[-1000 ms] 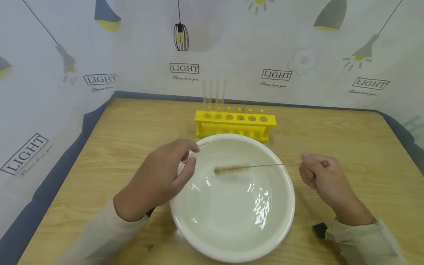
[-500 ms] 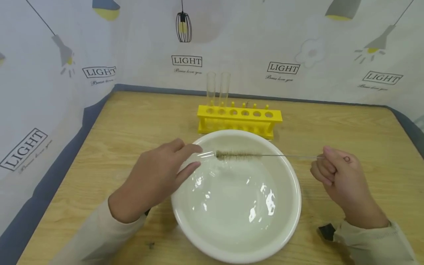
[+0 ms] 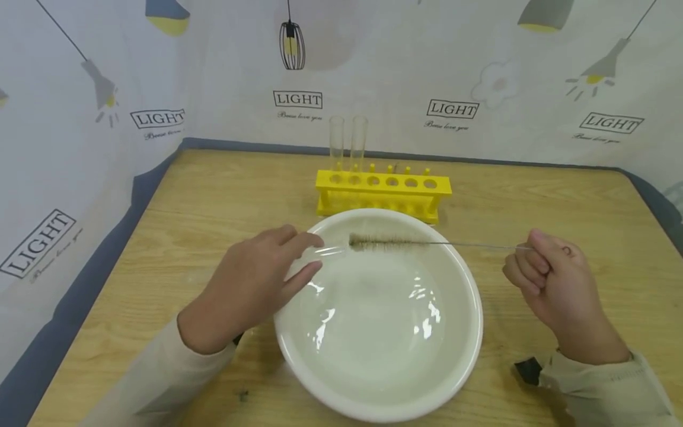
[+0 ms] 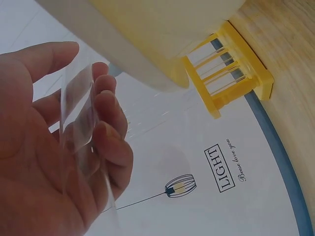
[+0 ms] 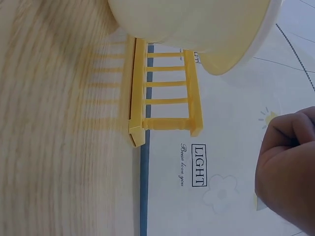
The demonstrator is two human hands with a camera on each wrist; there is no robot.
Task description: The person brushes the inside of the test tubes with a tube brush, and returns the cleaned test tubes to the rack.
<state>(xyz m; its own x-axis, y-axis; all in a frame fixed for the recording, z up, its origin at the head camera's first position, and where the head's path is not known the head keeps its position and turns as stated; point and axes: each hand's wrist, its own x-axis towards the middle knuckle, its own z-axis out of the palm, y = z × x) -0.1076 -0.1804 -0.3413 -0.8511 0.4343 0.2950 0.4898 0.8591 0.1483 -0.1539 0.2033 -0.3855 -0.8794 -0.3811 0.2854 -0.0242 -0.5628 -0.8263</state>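
In the head view my left hand (image 3: 245, 281) is over the left rim of a white basin (image 3: 476, 332). It holds a clear glass test tube (image 3: 332, 251) with the mouth pointing right; in the left wrist view the fingers curl round the tube (image 4: 78, 115) along the palm. My right hand (image 3: 560, 284), right of the basin, grips the looped wire handle of a test tube brush (image 3: 381, 241). The bristles lie level above the basin, their tip just right of the tube's mouth. Only part of this hand (image 5: 290, 162) shows in the right wrist view, without the brush.
Water with bright reflections lies in the basin. Right behind it stands a yellow test tube rack (image 3: 383, 182), with two clear test tubes (image 3: 358, 142) upright in its left holes. A printed cloth (image 3: 373, 71) hangs along the back of the wooden table (image 3: 555, 219).
The brush has risen from low over the basin and shifted slightly right with my right hand. The test tube in my left hand has come into sight in the head view.
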